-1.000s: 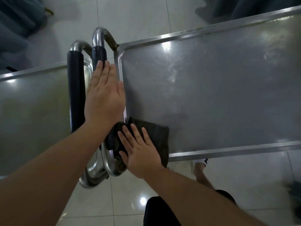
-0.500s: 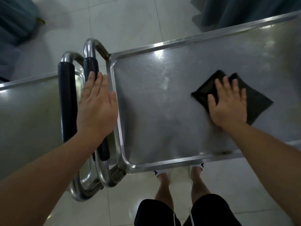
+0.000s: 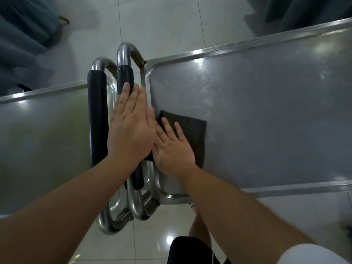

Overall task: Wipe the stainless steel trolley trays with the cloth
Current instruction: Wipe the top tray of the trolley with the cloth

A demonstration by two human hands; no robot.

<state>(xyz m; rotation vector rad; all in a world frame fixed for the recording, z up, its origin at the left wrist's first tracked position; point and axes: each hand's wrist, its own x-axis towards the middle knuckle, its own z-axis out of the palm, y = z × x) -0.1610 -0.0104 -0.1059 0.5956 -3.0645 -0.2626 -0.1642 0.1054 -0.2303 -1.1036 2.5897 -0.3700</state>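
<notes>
A dark cloth (image 3: 194,130) lies flat on the right stainless steel trolley tray (image 3: 266,111), close to the tray's left rim. My right hand (image 3: 173,147) presses on the cloth with straight, spread fingers and covers its left part. My left hand (image 3: 131,126) rests flat, fingers straight, on the black-padded trolley handle (image 3: 124,77) just left of that tray. The two hands touch side by side.
A second steel trolley tray (image 3: 43,130) lies on the left, with its own black-padded handle (image 3: 97,115) beside the first. Pale tiled floor (image 3: 162,21) surrounds both trolleys. Dark fabric (image 3: 22,31) hangs at top left and top right. My legs stand below the right tray.
My right hand slid the cloth from the middle-right of the tray back to its left rim, next to my left hand. The left hand stayed on the handle.
</notes>
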